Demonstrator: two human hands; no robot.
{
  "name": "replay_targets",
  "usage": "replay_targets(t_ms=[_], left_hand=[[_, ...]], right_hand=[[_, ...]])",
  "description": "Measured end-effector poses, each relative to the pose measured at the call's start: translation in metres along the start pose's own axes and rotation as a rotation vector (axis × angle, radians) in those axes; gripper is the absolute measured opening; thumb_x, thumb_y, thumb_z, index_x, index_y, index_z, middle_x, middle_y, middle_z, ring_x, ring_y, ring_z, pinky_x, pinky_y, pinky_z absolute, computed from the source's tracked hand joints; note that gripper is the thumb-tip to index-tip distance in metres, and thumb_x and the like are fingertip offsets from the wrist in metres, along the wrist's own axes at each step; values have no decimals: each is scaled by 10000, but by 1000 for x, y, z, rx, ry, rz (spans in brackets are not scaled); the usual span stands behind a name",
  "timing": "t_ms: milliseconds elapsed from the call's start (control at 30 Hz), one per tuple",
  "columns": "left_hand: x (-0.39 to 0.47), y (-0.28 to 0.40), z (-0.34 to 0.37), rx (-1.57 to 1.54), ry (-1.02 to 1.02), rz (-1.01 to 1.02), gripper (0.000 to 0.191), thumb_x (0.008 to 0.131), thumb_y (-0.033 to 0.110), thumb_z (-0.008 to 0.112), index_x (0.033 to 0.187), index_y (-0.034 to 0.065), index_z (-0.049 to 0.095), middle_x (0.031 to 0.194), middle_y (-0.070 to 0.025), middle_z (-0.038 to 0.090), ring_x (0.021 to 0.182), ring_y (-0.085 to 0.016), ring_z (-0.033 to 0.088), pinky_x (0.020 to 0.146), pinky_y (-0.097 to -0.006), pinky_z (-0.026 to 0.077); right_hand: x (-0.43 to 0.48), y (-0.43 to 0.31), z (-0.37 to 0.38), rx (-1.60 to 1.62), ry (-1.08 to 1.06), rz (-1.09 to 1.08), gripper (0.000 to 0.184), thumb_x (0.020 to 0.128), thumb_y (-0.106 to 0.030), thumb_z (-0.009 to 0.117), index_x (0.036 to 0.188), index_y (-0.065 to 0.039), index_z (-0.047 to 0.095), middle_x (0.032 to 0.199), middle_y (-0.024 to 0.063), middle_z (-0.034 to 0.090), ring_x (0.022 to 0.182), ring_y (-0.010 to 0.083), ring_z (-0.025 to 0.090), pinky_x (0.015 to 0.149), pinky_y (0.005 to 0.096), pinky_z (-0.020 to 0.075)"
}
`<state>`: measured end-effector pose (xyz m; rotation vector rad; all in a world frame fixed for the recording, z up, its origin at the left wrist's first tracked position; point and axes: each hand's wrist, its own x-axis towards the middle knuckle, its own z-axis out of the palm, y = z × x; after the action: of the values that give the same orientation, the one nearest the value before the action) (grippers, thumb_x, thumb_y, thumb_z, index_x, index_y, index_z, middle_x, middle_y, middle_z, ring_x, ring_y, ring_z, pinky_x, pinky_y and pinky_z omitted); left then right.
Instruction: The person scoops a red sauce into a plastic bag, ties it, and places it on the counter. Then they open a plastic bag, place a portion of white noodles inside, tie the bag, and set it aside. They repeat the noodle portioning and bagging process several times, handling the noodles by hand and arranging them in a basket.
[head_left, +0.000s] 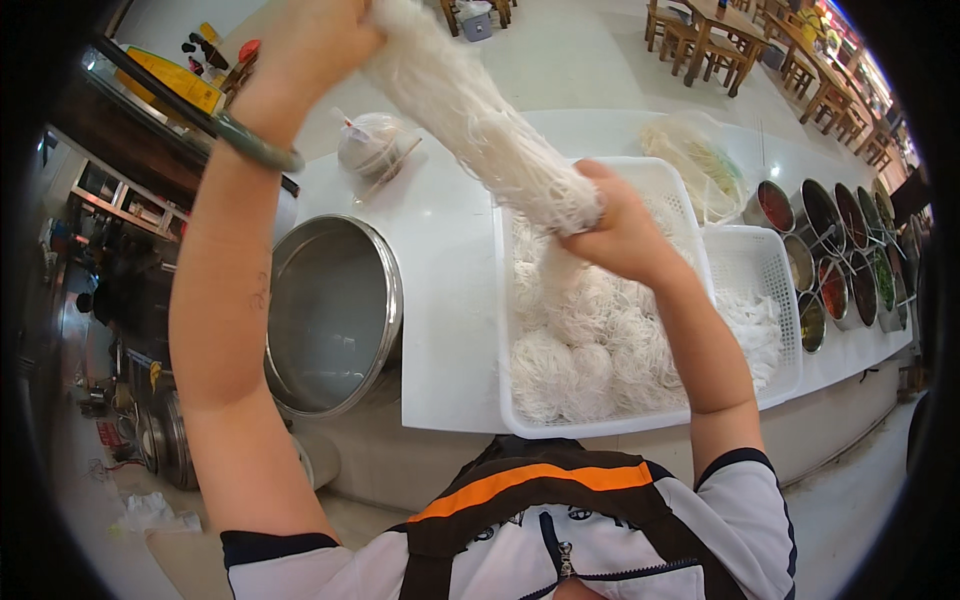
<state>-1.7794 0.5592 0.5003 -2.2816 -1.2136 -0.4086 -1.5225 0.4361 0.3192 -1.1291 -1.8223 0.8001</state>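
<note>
A long bundle of white rice noodles (487, 127) is stretched slantwise in the air between my hands. My left hand (330, 37), raised at the top edge, grips its upper end, and a bangle circles that wrist. My right hand (619, 225) closes round the lower end, above a white plastic basket (505, 375). Coiled nests of noodles (577, 367) fill much of that basket. A large steel pot of cloudy liquid (330, 315) stands to the left, below my left forearm.
A smaller white basket (787, 300) with white strips adjoins on the right, near several steel containers of condiments (832, 289). Behind lies a clear bag of pale noodles (697, 172). A tied plastic bag (371, 142) sits on the white counter (450, 360).
</note>
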Motion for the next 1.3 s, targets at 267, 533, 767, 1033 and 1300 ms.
replay_targets(t_ms=[267, 533, 767, 1033, 1300], left_hand=[[-115, 78, 69, -760, -927, 261, 275, 650, -52, 622, 910, 32, 652, 805, -163, 655, 739, -304, 630, 689, -378, 499], [-118, 141, 31, -2274, -266, -227, 297, 854, -16, 699, 1145, 34, 666, 1068, -13, 699, 987, -112, 636, 880, -277, 503], [-69, 154, 71, -789, 106, -36, 189, 778, -38, 615, 957, -4, 662, 915, -144, 707, 809, -256, 689, 697, -341, 543], [-60, 124, 100, -804, -1120, -115, 196, 887, 147, 603, 982, 1, 695, 942, -113, 714, 804, -205, 668, 707, -330, 515], [-153, 118, 117, -2350, -1115, -659, 390, 930, 120, 570, 1253, -100, 568, 1193, -191, 659, 1062, -272, 668, 940, -389, 531]], right_hand=[[35, 9, -72, 83, 58, -234, 335, 745, -17, 730, 1068, 3, 643, 955, 36, 681, 876, 100, 611, 807, 263, 492], [27, 57, -36, 481, -162, 212, 498, 730, -148, 809, 1173, -27, 616, 1071, 53, 673, 1005, 148, 617, 932, 297, 481], [-10, 28, 1, 284, -239, 178, 441, 757, -182, 762, 1127, -5, 602, 987, 131, 677, 940, 226, 645, 858, 351, 513], [0, 0, -16, -508, -343, -188, 329, 699, -109, 712, 990, -12, 593, 861, 193, 644, 824, 318, 635, 753, 372, 517], [-3, 40, -20, 379, -114, -187, 661, 692, -151, 833, 1281, -23, 562, 1090, 80, 659, 1052, 213, 622, 987, 348, 480]])
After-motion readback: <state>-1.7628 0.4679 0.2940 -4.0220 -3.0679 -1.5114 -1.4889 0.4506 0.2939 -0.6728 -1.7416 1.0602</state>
